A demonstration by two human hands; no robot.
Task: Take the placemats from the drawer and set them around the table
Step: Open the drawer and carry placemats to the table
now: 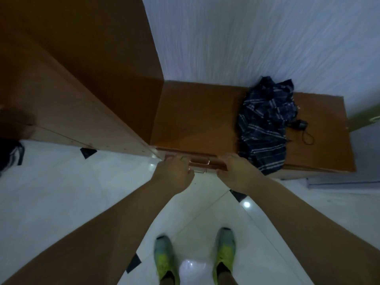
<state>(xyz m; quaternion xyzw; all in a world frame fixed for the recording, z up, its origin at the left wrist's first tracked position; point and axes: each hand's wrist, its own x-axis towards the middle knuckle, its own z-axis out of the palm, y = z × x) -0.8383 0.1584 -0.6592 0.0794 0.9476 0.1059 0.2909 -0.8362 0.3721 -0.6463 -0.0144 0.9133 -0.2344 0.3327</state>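
Note:
A low wooden cabinet [195, 120] stands against the wall. Its top drawer [205, 164] shows as a narrow front with a metal handle [199, 161], and a second handle [200, 171] sits just below. My left hand [174, 175] curls its fingers on the drawer front, left of the handles. To their right, my right hand [236, 171] grips the same front edge. The drawer looks shut or barely out, and its inside is hidden. No placemats are in view.
A tall wooden wardrobe [72, 89] rises at the left, touching the cabinet. A blue plaid cloth [265, 128] and a black corded item [302, 126] lie on the cabinet top. My feet in green shoes [224, 251] stand on the white tile floor [61, 192].

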